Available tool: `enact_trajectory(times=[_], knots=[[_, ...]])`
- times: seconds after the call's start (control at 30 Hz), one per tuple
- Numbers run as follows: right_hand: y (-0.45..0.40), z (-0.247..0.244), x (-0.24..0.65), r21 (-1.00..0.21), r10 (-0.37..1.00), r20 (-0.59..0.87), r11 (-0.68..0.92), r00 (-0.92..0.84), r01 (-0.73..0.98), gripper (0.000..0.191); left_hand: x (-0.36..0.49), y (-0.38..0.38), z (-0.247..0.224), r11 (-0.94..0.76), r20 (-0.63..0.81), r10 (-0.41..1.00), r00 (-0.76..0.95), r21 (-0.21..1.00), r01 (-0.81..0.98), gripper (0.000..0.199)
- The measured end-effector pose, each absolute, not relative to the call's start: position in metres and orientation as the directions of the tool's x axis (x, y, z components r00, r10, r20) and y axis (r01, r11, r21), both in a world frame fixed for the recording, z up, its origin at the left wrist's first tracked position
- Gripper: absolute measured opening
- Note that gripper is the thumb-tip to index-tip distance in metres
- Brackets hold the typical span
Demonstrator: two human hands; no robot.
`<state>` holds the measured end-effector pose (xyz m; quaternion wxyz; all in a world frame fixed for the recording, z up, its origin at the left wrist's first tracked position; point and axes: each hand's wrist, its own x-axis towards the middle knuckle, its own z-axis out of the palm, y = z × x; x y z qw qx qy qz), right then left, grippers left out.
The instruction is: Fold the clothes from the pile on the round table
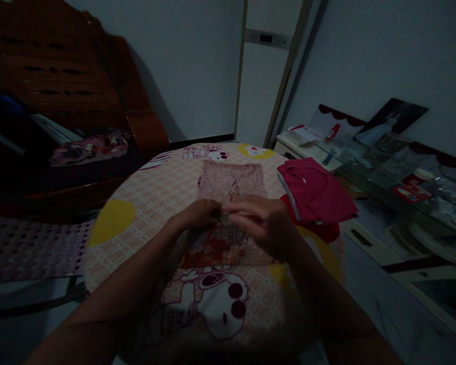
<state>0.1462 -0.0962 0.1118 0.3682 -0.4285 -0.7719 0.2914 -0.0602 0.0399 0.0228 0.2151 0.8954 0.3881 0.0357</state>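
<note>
A pale pinkish garment (231,177) lies folded flat on the round table, with a red, orange and grey print across its near half. My left hand (201,214) rests on the middle of it, thumb and fingers apart. Over the same spot, from the right, comes my right hand (266,223), a little blurred, its fingers stretched toward the left one. The fingertips of both hands nearly meet. Parts of the print are hidden under them.
A folded dark pink garment stack (315,190) sits at the table's right edge. The tablecloth (137,203) bears cartoon dogs. Right of it stands a glass-topped cabinet (383,187) with clutter. A wooden bench (144,121) is at left, a tall white unit (262,86) behind.
</note>
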Motion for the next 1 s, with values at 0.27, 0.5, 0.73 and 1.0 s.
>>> enact_trajectory(times=[0.27,0.5,0.73,1.0], knots=[[-0.043,0.020,0.204,-0.213,0.977,-0.060,0.187,-0.204,0.959,0.038,-0.056,0.037,0.028,-0.674,-0.202,0.641,0.740,0.312,0.669,0.014],[-0.038,0.030,0.199,-0.197,0.947,-0.201,0.211,-0.250,0.957,0.012,-0.067,0.042,0.023,-0.637,-0.174,0.576,0.798,0.516,0.572,0.016],[-0.048,0.025,0.205,-0.344,0.952,-0.111,0.231,-0.284,0.910,0.011,-0.074,0.042,0.025,-0.582,-0.135,0.586,0.799,0.616,0.531,0.018],[-0.029,0.057,0.220,-0.501,0.968,0.030,0.229,-0.247,0.835,0.003,-0.076,0.061,0.060,-0.619,-0.073,0.630,0.773,0.553,0.558,0.013]])
